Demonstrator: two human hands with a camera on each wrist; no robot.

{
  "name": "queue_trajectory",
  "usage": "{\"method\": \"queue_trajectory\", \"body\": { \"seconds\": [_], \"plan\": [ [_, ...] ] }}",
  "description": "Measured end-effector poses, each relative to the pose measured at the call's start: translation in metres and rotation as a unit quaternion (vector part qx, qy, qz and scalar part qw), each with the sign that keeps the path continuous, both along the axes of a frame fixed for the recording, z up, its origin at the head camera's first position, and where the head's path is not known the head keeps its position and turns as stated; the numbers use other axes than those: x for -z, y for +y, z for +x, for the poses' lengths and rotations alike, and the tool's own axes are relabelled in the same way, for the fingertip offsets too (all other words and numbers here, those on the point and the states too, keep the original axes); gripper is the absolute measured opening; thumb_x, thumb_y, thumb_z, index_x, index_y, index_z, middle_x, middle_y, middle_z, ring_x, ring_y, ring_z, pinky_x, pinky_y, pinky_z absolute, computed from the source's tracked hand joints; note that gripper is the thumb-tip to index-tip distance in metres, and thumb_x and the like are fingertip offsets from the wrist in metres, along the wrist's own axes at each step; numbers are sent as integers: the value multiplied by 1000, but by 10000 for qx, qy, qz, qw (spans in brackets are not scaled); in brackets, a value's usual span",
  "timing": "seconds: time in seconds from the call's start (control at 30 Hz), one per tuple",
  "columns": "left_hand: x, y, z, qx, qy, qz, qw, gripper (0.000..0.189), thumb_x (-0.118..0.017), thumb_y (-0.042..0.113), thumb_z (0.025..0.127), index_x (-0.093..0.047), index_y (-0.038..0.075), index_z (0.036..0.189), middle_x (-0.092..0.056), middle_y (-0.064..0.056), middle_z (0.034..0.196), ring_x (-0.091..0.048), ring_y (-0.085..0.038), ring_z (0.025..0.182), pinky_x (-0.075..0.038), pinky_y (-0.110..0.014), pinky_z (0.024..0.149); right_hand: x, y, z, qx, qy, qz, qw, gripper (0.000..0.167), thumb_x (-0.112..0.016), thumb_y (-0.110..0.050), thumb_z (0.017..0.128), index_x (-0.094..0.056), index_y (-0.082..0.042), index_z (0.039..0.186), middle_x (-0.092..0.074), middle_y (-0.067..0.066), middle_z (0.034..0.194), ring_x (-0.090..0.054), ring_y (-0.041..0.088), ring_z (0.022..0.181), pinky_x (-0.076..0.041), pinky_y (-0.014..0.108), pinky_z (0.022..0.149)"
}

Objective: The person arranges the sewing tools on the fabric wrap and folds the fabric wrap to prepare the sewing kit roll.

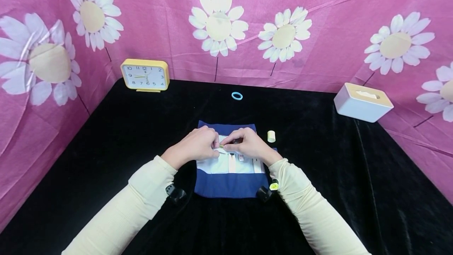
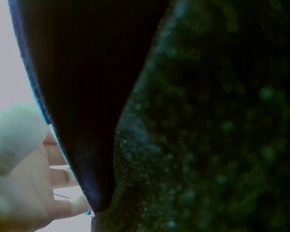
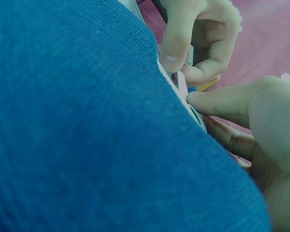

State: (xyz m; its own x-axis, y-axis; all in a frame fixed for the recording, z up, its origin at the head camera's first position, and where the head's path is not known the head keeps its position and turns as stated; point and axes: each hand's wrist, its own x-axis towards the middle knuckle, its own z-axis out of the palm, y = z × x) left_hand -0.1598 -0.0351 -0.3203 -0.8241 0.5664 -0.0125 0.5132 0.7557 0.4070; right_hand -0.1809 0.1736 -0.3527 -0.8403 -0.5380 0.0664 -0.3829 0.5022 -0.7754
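Observation:
A navy-blue cloth pouch [image 1: 231, 186] lies unfolded on the table, its pale inner panel [image 1: 212, 167] showing narrow pink-white straps. My left hand [image 1: 198, 145] has its fingers bent at the left part of this panel and pinches its raised white edge. Close beside it, my right hand [image 1: 249, 143] pinches a small yellow-green piece [image 1: 221, 146] between thumb and forefinger; its kind cannot be told. In the right wrist view, blue cloth [image 3: 87, 121] covers most of the frame, with fingertips around a pink tab [image 3: 182, 84] and a clear piece. Dark cloth hides much of the left wrist view.
A pale yellow cylinder [image 1: 271, 136] stands just right of the pouch. Farther back lies a light blue ring [image 1: 237, 96]. A yellow clock [image 1: 146, 75] is at the back left, a white tissue box [image 1: 363, 103] at the back right. Pink flowered cloth hangs around the black-covered table.

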Motion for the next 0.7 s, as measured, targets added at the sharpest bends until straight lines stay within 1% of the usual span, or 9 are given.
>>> {"method": "queue_trajectory", "body": {
  "seconds": [0.13,0.2,0.33,0.47,0.57,0.7],
  "plan": [
    [0,0,0,-6,-51,-17,10000,6,-76,15,81,-70,11,81,-61,2,74,-54,-16,77,-43,-26,63,-1,0,0,-40,16,90,10000,11,-78,-13,88,-82,-16,97,-78,-4,94,-62,11,95,-50,28,86],
    [0,0,0,4,-31,-54,10000,6,-75,15,80,-70,12,80,-61,2,73,-53,-17,78,-43,-26,65,-2,1,0,-40,12,139,9999,10,-78,-14,87,-83,-17,97,-78,-5,94,-63,11,96,-50,28,87],
    [0,-1,0,53,48,-116,9999,5,-75,16,80,-70,13,79,-61,4,71,-53,-17,80,-43,-28,67,-3,1,-1,-69,-9,210,9998,10,-80,-15,86,-83,-18,95,-78,-6,93,-63,10,93,-50,27,85],
    [0,-1,0,92,82,-149,9998,6,-75,16,80,-70,14,78,-60,4,70,-52,-17,80,-43,-28,68,-3,2,-2,-165,11,270,9995,14,-85,-16,81,-82,-18,95,-77,-5,93,-63,11,87,-50,25,79],
    [0,-1,-1,93,66,-172,9998,6,-74,16,80,-70,14,78,-60,4,70,-52,-18,80,-42,-28,68,-3,2,-2,-207,66,343,9992,19,-87,-18,78,-82,-18,96,-77,-5,94,-60,11,87,-49,25,79],
    [1,-1,-1,94,42,-177,9998,5,-74,16,80,-70,14,78,-60,4,70,-51,-18,80,-42,-28,67,-2,3,-2,-177,53,385,9991,21,-88,-19,77,-82,-18,96,-77,-6,94,-59,13,88,-48,26,79]
  ]
}}
